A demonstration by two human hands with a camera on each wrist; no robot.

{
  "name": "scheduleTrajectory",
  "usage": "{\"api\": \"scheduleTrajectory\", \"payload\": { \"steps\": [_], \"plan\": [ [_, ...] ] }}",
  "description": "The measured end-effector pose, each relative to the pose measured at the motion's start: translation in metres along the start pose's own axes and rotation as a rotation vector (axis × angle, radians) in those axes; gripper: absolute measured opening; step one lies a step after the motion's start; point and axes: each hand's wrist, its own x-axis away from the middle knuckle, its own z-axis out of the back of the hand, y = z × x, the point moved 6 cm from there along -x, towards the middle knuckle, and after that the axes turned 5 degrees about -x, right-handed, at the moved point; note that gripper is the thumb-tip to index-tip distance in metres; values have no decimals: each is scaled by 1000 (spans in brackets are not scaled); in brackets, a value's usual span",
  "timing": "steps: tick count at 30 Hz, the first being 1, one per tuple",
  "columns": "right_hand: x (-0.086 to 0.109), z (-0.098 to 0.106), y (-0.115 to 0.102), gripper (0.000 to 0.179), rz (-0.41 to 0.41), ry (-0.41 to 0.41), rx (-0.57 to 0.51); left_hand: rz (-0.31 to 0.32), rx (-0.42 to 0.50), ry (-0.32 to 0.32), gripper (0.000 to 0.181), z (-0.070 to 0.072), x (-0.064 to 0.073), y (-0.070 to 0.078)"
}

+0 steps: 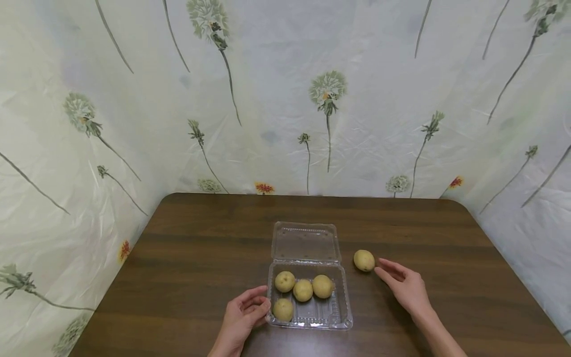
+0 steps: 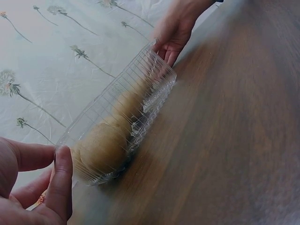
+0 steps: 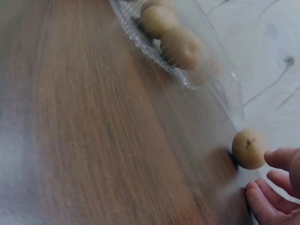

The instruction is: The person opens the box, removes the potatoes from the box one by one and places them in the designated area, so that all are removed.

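Note:
A clear plastic clamshell box (image 1: pixel 341 297) lies on the table with its lid folded back. Several round, yellow-tan potatoes (image 1: pixel 303 290) sit inside it, mostly toward the left and middle. My left hand (image 1: pixel 243 315) pinches the box's left rim between thumb and finger, as the left wrist view shows closely. One more potato (image 1: pixel 364 260) lies on the table, right of the lid. Just to the right of that potato is my right hand (image 1: pixel 406 285), thumb and fingers apart and nothing gripped. In the right wrist view the fingertips (image 3: pixel 276 158) are very near the loose potato (image 3: pixel 249 149); contact is unclear.
The lid (image 1: pixel 305 243) lies flat behind the box, joined along its back edge. Dark brown wood makes up the tabletop (image 1: pixel 200 248). A flower-printed sheet (image 1: pixel 267 99) hangs behind the table and along both sides.

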Motion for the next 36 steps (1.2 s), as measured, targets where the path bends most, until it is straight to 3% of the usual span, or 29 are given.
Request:
{"api": "scheduleTrajectory", "payload": {
  "steps": [7, 15, 24, 36],
  "plan": [
    [6, 2, -1, 64, 12, 38, 22, -6, -4, 2, 46, -1, 0, 1],
    [14, -1, 0, 58, -12, 49, -78, -1, 0, 3, 46, -1, 0, 0],
    [23, -9, -7, 51, -16, 42, -98, 2, 13, 1, 45, 0, 0, -2],
    [34, -14, -26, 43, 68, 50, 13, -1, 22, 0, 47, -1, -1, -2]
  ]
}}
